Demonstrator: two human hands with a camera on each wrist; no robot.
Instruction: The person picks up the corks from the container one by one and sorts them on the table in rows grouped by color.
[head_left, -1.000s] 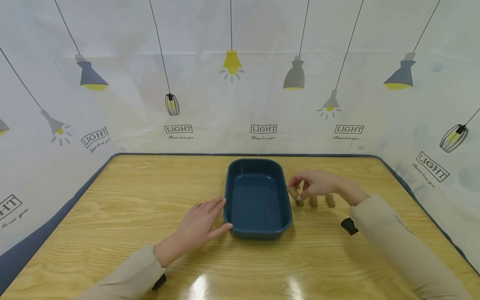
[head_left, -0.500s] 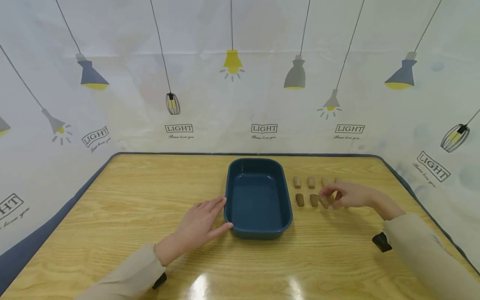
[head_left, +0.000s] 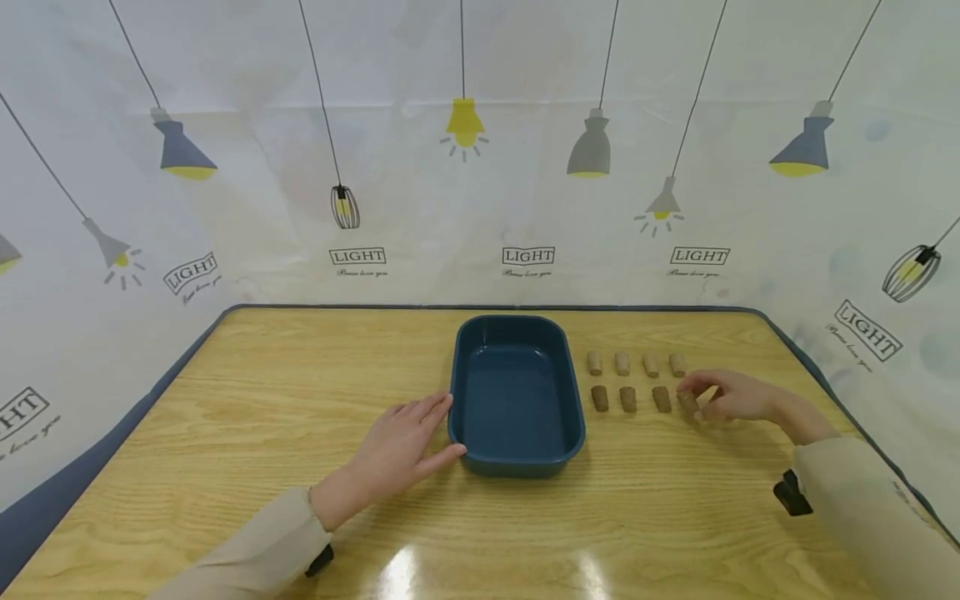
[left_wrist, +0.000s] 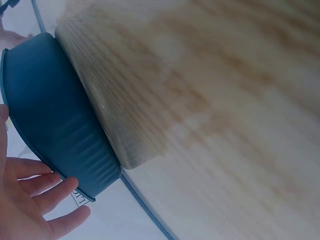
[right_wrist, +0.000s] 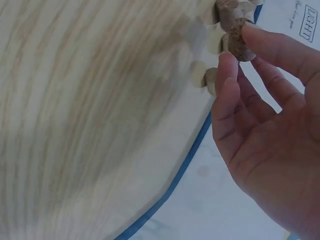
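Note:
My right hand (head_left: 731,396) pinches a brown cork (right_wrist: 239,46) between thumb and fingertips, at the right end of the nearer row. Beside it in that row lie darker corks, the closest one (head_left: 661,399) just left of my fingers. Behind them runs a row of paler corks (head_left: 622,363). A deep blue rectangular baking dish (head_left: 517,468) stands to the left of both rows, with nothing inside. My left hand (head_left: 397,450) touches its left rim with extended fingers; the left wrist view shows those fingers (left_wrist: 59,194) spread along the dish's edge.
The wooden table (head_left: 247,400) carries the dish and the corks. A pale wall covering (head_left: 420,208) printed with lamps closes off the back and both sides. Dark bands hang under both sleeves.
My right hand has moved right along the nearer row, from beside the dish to the row's right end. The corks it covered earlier now show. My left hand and the dish stay put.

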